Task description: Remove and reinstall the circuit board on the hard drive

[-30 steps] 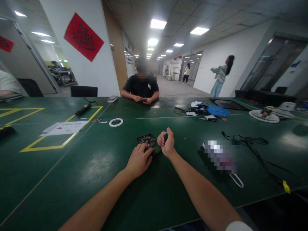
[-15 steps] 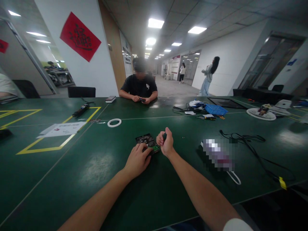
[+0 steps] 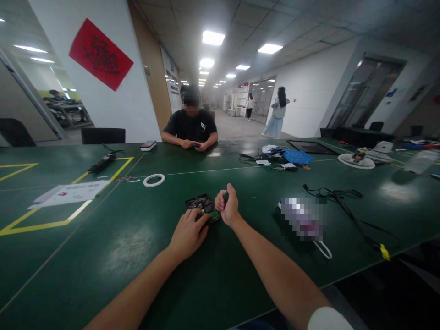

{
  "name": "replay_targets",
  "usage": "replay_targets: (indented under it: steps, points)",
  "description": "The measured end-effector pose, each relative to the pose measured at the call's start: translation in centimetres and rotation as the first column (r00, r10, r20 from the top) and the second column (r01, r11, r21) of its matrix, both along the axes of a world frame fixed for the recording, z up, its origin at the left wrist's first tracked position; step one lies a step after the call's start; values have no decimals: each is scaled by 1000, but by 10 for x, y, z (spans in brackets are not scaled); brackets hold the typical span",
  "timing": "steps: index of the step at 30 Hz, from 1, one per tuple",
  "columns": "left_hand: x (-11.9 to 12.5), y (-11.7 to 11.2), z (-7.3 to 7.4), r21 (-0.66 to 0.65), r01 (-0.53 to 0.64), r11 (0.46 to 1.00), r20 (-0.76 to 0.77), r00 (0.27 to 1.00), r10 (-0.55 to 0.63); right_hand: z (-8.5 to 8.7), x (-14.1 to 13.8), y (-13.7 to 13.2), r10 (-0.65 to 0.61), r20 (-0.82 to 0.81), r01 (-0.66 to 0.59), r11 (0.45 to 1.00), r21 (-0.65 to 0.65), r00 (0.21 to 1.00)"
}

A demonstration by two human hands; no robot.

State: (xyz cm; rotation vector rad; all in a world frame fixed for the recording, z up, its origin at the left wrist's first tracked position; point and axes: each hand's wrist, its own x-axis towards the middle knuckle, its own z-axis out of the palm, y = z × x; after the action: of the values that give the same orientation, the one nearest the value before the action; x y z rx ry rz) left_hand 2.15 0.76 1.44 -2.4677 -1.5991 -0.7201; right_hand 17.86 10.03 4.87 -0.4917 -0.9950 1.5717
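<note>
Near the middle of the green table lies an opened hard drive [image 3: 200, 201], dark and metallic, with a bit of green circuit board showing at its right side. My left hand [image 3: 189, 229] rests over its near edge, fingers curled on it and hiding that part. Just to the right, my right hand [image 3: 228, 206] is raised beside the drive in a closed fist, thumb upward. A small dark patch shows between its fingers and palm; what the fist holds is hidden. A few tiny specks, too small to name, lie on the table right of this fist.
A white ring [image 3: 154, 180] and paper sheets [image 3: 74, 192] lie left. To the right are a blurred-out pouch-like item [image 3: 302, 220] and black cables [image 3: 338, 197]. Further back sit a blue basket [image 3: 298, 156] and a white fan part [image 3: 355, 160]. A person [image 3: 189, 123] sits opposite.
The view has turned a little to the right, so everything appears shifted left. Both hands keep the same pose at the hard drive. A person walking in the background has moved slightly.
</note>
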Motion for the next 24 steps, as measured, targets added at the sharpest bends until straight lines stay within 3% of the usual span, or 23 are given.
replay_targets:
  steps: [10,18,24]
  points:
    - [-2,4,-6,4,8,1000,6,1000,-8,-2,1,1,-7,24,8,1000,-17,1000]
    - [0,0,3,-24,-8,1000,-5,1000,8,5,8,-1,150,65,-148,989,-28,987]
    - [0,1,2,-22,-10,1000,6,1000,10,8,10,3,23,136,-30,998,50,990]
